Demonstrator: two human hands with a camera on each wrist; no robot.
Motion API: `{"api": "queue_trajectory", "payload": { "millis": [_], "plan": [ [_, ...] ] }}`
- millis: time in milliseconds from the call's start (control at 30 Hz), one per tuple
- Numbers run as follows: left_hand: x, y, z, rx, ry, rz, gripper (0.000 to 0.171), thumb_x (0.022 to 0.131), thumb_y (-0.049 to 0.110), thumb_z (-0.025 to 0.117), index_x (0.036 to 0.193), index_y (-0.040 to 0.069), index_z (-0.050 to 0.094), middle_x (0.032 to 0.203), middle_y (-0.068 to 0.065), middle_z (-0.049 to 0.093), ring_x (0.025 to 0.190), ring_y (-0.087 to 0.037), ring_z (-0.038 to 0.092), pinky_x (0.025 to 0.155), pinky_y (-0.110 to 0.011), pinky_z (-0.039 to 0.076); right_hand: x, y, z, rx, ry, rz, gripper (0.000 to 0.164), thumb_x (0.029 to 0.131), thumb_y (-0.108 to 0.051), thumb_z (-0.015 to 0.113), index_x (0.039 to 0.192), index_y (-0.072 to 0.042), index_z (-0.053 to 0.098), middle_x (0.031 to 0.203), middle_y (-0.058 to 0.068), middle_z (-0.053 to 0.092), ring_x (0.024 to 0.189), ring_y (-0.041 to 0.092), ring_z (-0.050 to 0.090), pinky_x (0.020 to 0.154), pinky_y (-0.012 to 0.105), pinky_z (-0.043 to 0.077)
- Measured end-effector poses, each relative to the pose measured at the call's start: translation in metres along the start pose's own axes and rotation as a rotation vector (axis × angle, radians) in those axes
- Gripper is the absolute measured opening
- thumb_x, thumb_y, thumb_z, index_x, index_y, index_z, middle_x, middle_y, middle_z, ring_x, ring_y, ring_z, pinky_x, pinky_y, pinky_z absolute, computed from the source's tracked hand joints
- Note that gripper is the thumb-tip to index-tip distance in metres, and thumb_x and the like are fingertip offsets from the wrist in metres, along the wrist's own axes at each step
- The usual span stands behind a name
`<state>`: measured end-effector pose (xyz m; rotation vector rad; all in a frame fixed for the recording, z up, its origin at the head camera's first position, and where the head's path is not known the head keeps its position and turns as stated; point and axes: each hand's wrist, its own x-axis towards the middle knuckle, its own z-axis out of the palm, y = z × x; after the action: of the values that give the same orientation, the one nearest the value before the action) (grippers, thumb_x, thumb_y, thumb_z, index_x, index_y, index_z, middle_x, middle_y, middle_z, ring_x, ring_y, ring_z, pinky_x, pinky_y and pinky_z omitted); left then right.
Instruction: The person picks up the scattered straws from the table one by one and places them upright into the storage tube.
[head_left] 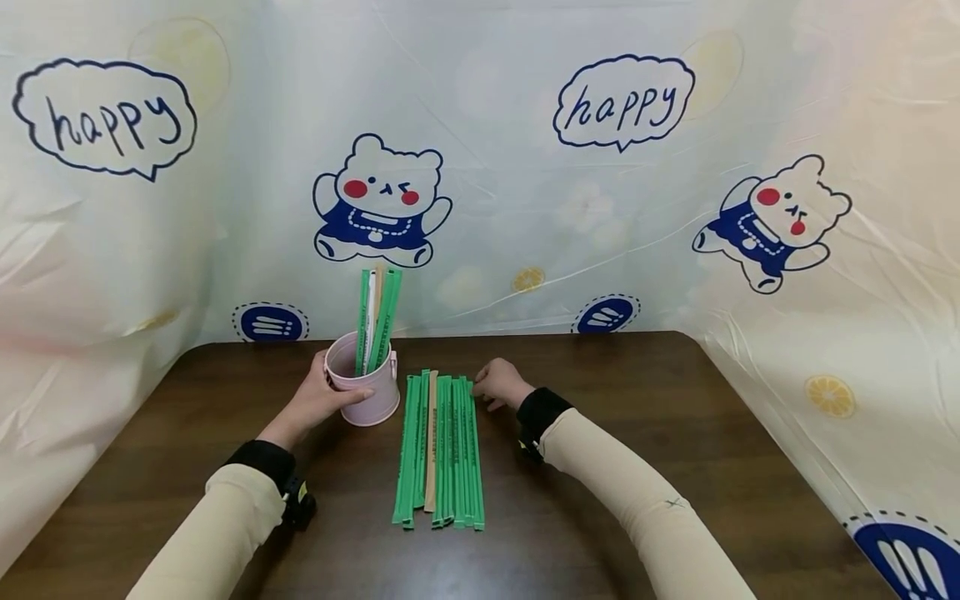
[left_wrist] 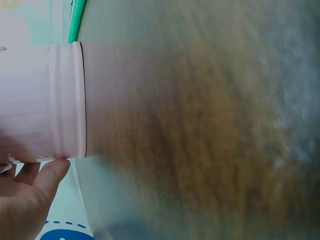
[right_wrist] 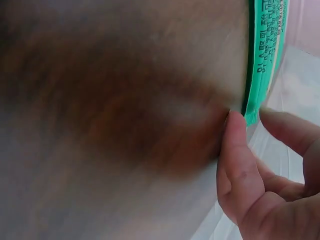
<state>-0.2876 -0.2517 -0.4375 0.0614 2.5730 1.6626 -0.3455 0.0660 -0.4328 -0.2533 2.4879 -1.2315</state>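
Observation:
My left hand [head_left: 322, 396] grips a pink bucket [head_left: 372, 404] at the left of the table, thumb across its front. In the left wrist view, the thumb [left_wrist: 54, 172] lies against the bucket wall [left_wrist: 40, 100]. Several green packets [head_left: 387, 321], a white one and a tan one stand in the bucket. Beside it lies a row of long thin green packets [head_left: 457, 450] with one tan packet [head_left: 431, 450] among them. My right hand [head_left: 502, 383] pinches the far end of the rightmost packet, thumb and finger on either side in the right wrist view [right_wrist: 251, 117].
The dark wooden table [head_left: 615, 392] has a back edge just behind the bucket. A pale printed curtain [head_left: 495, 167] with bear drawings hangs close behind the table and along both sides.

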Motion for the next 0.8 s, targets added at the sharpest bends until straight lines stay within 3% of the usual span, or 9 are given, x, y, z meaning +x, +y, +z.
{"api": "queue_trajectory", "payload": {
  "millis": [167, 400, 600, 800],
  "plan": [
    [0.0005, 0.0020, -0.0005, 0.002, 0.003, 0.009, 0.106, 0.090, 0.030, 0.077, 0.158, 0.005, 0.000, 0.162, -0.030, 0.016, 0.147, -0.048, 0.024, 0.120, -0.072, 0.027, -0.0011, -0.0005, 0.0010, 0.017, 0.020, -0.009, 0.044, 0.095, -0.003, 0.068, 0.136, 0.009, 0.058, 0.133, 0.027, 0.060, 0.106, 0.036, 0.067, 0.081, 0.040, 0.064],
    [0.0007, -0.0006, 0.0006, 0.001, 0.009, 0.017, 0.103, 0.091, 0.025, 0.077, 0.157, 0.002, 0.002, 0.161, -0.031, 0.019, 0.146, -0.047, 0.026, 0.121, -0.070, 0.026, -0.0005, 0.0036, 0.0028, -0.015, 0.024, -0.015, 0.039, 0.095, -0.005, 0.069, 0.130, 0.008, 0.062, 0.133, 0.025, 0.061, 0.109, 0.035, 0.067, 0.078, 0.038, 0.064],
    [0.0024, -0.0028, 0.0008, -0.004, 0.012, 0.021, 0.102, 0.091, 0.022, 0.075, 0.158, 0.001, 0.001, 0.161, -0.031, 0.018, 0.147, -0.047, 0.025, 0.122, -0.069, 0.024, -0.0014, 0.0036, 0.0054, -0.058, 0.025, -0.048, 0.028, 0.095, -0.006, 0.069, 0.119, 0.007, 0.067, 0.134, 0.023, 0.062, 0.100, 0.034, 0.069, 0.076, 0.037, 0.064],
    [0.0001, 0.0014, -0.0007, 0.010, 0.001, 0.017, 0.103, 0.091, 0.023, 0.075, 0.158, 0.001, 0.000, 0.161, -0.032, 0.017, 0.147, -0.048, 0.025, 0.122, -0.070, 0.025, -0.0025, -0.0020, 0.0040, -0.080, 0.013, -0.019, 0.034, 0.092, -0.006, 0.073, 0.124, 0.005, 0.065, 0.133, 0.022, 0.062, 0.100, 0.030, 0.068, 0.078, 0.036, 0.063]
  ]
}}
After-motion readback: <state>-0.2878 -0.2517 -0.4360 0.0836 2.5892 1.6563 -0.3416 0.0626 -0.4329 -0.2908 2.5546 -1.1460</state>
